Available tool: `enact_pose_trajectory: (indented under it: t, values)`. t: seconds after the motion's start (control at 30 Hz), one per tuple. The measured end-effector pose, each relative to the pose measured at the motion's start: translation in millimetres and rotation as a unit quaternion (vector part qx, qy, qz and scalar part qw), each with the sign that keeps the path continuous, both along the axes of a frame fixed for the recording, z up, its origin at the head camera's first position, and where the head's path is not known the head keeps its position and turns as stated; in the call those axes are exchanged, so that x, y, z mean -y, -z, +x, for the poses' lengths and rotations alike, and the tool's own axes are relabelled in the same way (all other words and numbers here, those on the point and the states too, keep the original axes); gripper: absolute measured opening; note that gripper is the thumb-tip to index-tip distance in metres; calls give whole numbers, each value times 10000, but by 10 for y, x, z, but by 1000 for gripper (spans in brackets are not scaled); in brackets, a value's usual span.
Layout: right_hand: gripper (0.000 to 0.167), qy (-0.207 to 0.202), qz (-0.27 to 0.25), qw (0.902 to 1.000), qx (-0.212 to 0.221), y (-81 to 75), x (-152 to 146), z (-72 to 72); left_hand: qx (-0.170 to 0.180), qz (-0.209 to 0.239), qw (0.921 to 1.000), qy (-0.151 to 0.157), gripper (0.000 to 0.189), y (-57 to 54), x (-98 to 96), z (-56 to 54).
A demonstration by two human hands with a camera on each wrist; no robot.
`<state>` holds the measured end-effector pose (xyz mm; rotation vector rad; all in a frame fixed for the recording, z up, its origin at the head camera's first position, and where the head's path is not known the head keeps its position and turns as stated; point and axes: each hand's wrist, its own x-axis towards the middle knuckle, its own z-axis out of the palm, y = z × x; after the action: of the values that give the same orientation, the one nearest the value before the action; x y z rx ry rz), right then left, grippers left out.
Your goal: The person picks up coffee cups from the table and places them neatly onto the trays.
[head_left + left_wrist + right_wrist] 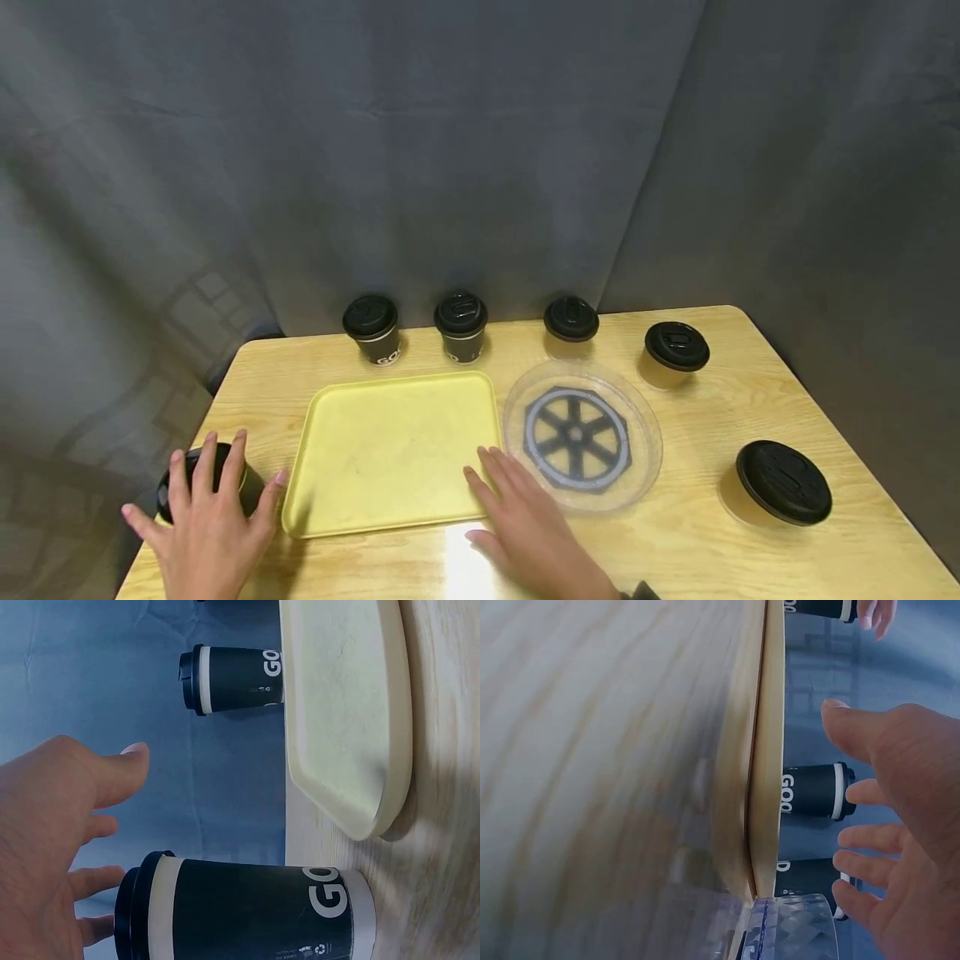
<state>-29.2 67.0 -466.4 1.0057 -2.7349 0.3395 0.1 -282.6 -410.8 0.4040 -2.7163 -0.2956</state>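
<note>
At the table's left edge stands a black paper cup with a black lid (262, 911). My left hand (212, 533) is spread over that lid, fingers straight; in the left wrist view the fingertips come close to the lid, and I cannot tell whether they touch it. A yellow rectangular tray (397, 454) lies to the right of this cup. Over the tray's lower right corner hovers my right hand (528, 533), fingers extended and holding nothing. Beside it is a round clear plastic dish (645, 417) with a dark spoked wheel pattern at its middle.
Behind the tray stand two dark lidded cups (378, 342) (462, 343). Farther right are a brown lidded cup (572, 321), another lidded cup (677, 346) and a larger one (783, 483) near the right edge. A grey curtain (480, 167) hangs behind the wooden table (697, 567).
</note>
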Motion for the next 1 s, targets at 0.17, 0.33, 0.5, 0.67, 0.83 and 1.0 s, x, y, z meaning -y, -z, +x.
enact_pose_trajectory:
  t: [0.17, 0.33, 0.5, 0.67, 0.83, 1.0]
  values:
    - [67, -13, -26, 10000, 40, 11, 4, 8, -24, 60, 10000, 8, 68, 4, 14, 12]
    - [66, -58, -26, 9999, 109, 4, 13, 11, 30, 91, 10000, -27, 69, -2, 32, 19]
    - [66, -66, -8, 9999, 126, 15, 10, 15, 40, 101, 9999, -78, 70, 5, 40, 30]
    - [65, -38, -23, 9998, 192, 29, 5, 21, 42, 92, 9998, -143, 70, 8, 51, 33]
    - [64, -17, -31, 9996, 281, 33, 0, 33, 186, 73, 9996, -218, 71, 2, 64, 40]
    - [64, 34, -82, 9983, 582, 36, -6, 34, 323, 118, 9991, -259, 72, -11, 73, 45]
